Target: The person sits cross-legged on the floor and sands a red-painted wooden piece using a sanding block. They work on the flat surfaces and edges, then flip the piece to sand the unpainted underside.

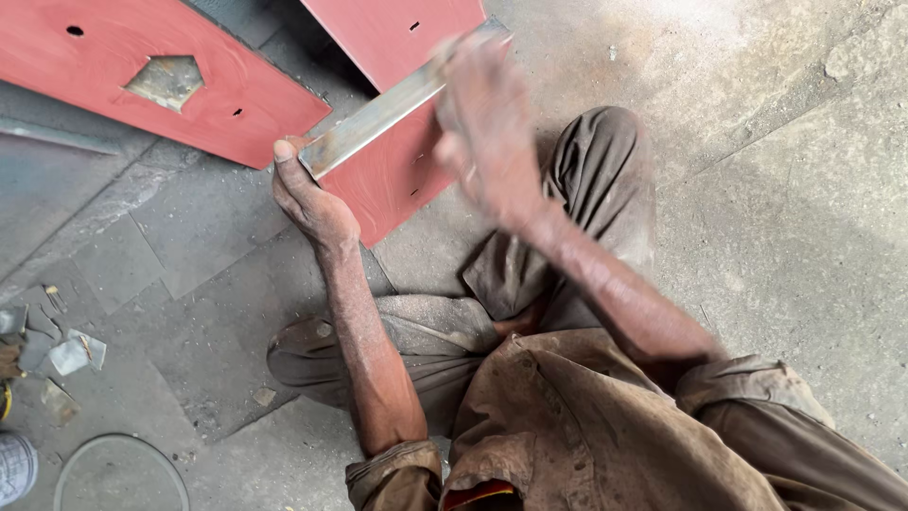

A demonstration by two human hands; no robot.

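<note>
I sit on a concrete floor. My left hand grips the near end of a long flat grey metal strip, thumb on its top edge. The strip slants up and right over a red painted metal sheet. My right hand is blurred with motion and lies over the strip's far half; whether it grips the strip I cannot tell. My bent knees in dusty brown trousers lie below both hands.
A second red sheet with a pentagon cut-out and small holes lies at the top left. Metal scraps are scattered at the left edge. A round wire ring lies on the floor at the bottom left.
</note>
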